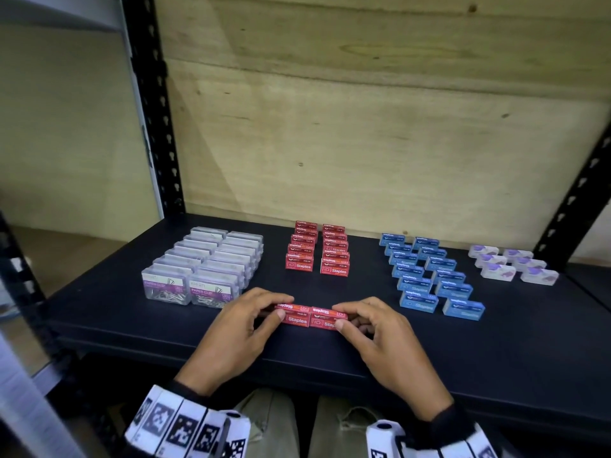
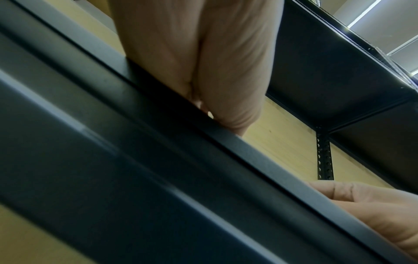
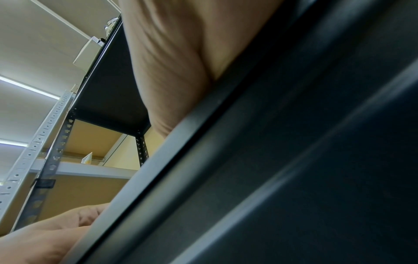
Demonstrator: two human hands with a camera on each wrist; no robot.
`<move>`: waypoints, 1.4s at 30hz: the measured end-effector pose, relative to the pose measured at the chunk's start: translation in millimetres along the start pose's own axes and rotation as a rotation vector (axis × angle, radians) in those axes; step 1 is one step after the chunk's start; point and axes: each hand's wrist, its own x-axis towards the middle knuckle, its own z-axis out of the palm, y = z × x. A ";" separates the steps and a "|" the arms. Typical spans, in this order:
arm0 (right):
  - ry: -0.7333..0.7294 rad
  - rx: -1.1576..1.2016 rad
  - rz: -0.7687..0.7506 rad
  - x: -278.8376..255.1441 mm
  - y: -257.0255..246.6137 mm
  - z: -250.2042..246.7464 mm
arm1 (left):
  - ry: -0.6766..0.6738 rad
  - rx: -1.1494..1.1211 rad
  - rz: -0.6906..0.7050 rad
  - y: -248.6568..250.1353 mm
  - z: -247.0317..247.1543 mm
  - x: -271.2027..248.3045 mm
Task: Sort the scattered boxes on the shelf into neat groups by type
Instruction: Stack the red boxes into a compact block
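Note:
Two red staples boxes lie side by side near the front of the black shelf (image 1: 132,319). My left hand (image 1: 281,307) pinches the left red box (image 1: 295,315) between thumb and fingers. My right hand (image 1: 340,317) pinches the right red box (image 1: 325,318) the same way. Behind them stand two columns of red staples boxes (image 1: 315,251). Clear paper clip boxes (image 1: 201,266) are grouped at the left, blue staples boxes (image 1: 429,276) at the right, purple-and-white boxes (image 1: 512,262) at the far right. Both wrist views show only my palms and the shelf's front edge (image 2: 248,151).
A wooden back panel (image 1: 363,127) closes the shelf behind the boxes. Black perforated uprights (image 1: 158,110) stand at both back corners. Bare shelf surface lies between the groups and along the front edge.

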 end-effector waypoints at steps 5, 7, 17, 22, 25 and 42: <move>-0.009 -0.005 0.002 -0.2 -0.2 -0.3 | -0.003 -0.006 -0.008 1.0 -0.9 -0.3; -0.011 -0.013 0.009 0.3 -0.9 -0.2 | -0.002 -0.005 -0.007 1.1 -1.1 -0.1; -0.024 0.033 0.082 -0.9 -6.8 -4.0 | 0.026 -0.121 -0.085 1.2 2.1 0.9; 0.031 0.043 0.052 0.1 -35.3 -33.5 | -0.021 0.014 -0.041 26.7 -14.9 6.9; 0.000 -0.044 -0.002 14.4 -63.9 -63.7 | -0.095 0.224 0.034 54.4 -37.1 29.9; -0.622 -0.664 0.187 180.8 -43.6 -59.6 | -0.721 0.793 -0.165 52.2 -41.1 198.8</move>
